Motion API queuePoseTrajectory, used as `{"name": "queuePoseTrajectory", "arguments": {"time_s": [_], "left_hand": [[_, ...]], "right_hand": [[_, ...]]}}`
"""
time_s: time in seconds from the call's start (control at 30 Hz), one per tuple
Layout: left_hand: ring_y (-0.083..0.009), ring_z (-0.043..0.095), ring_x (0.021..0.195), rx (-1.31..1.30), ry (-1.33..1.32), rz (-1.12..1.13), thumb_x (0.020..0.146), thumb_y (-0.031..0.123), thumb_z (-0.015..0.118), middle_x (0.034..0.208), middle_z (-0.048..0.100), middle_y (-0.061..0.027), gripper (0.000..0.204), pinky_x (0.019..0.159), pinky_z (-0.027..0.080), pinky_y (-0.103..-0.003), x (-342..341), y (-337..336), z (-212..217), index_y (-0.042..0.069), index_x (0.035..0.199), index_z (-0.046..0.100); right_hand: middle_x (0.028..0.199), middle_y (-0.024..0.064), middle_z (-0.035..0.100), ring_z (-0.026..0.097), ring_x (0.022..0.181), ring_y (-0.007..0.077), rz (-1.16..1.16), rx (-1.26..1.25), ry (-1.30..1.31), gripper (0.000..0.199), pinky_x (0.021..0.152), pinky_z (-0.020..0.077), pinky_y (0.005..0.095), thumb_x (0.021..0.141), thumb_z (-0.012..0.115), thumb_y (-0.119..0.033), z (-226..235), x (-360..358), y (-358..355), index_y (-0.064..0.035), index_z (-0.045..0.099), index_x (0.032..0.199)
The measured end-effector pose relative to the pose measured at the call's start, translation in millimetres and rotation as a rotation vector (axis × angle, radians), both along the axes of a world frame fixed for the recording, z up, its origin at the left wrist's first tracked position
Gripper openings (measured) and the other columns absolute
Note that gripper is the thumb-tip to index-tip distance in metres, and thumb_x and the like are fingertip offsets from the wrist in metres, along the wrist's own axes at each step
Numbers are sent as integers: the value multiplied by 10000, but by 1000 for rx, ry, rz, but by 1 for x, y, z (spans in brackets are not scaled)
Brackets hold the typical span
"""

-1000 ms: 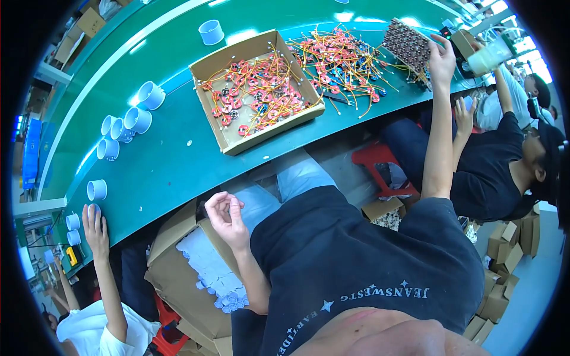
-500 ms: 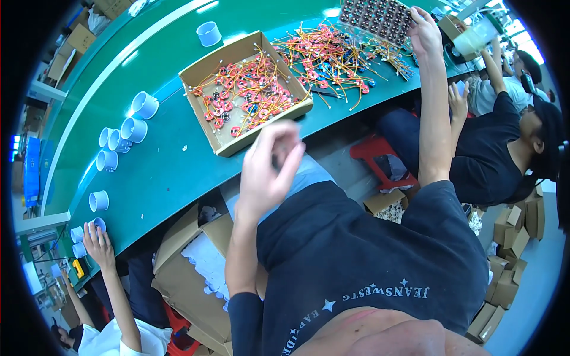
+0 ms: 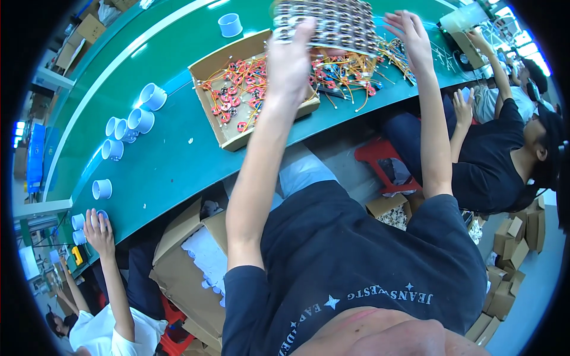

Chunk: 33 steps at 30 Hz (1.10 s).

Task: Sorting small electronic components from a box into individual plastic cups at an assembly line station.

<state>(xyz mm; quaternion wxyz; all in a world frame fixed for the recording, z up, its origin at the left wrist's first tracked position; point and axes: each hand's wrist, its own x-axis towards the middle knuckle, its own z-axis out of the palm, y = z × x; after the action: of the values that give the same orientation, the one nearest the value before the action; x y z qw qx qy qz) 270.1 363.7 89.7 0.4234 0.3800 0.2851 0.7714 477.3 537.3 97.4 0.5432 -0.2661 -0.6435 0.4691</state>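
My left hand (image 3: 289,65), blurred by motion, grips the left end of a tray (image 3: 326,25) with rows of small dark round parts. The tray is tilted up above the cardboard box and the wire pile, and its far edge runs out of view. To its right, my right hand (image 3: 408,34) is open with fingers apart, holding nothing. Below my left hand, an open cardboard box (image 3: 209,127) contains red round pieces (image 3: 228,101) with yellow wires. A loose pile of wired pieces (image 3: 356,74) lies right of the box, partly hidden by the tray.
Several white plastic cups (image 3: 141,120) stand on the green bench (image 3: 166,172) at the left, and another cup (image 3: 230,25) behind the box. A co-worker's hand (image 3: 100,232) touches cups at the left. Another person (image 3: 496,148) sits at the right, beside a red stool (image 3: 389,166).
The tray has moved left, from my right hand to my left hand. My left hand has risen from below the box's front edge. My right hand has let go.
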Motion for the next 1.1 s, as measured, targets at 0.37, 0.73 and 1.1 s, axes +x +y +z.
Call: {"name": "queuePoseTrajectory", "arguments": {"time_s": [0.37,0.73,1.1], "left_hand": [[-240,564,1109,47,-188,998,917,264,571,1171,592,-129,386,974,444,-361,-181,-315,3,5,1201,539],[-272,545,1126,153,-191,1276,892,294,610,1184,565,-149,522,978,446,-367,-211,-425,-51,-32,1275,472],[-258,605,1045,311,-391,1189,881,268,610,1169,622,-135,418,931,488,-399,-225,-440,-74,-2,1193,544]], "right_hand": [[1133,265,613,597,1084,341,-402,217,-1359,756,930,452,386,740,737,-492,-79,94,35,52,536,1224],[1047,138,657,614,934,189,-176,93,-1232,529,834,471,301,794,736,-328,-32,125,66,63,592,1118],[1200,153,596,602,1062,220,-225,8,-362,386,891,503,326,881,650,-121,42,121,93,28,560,1226]]}}
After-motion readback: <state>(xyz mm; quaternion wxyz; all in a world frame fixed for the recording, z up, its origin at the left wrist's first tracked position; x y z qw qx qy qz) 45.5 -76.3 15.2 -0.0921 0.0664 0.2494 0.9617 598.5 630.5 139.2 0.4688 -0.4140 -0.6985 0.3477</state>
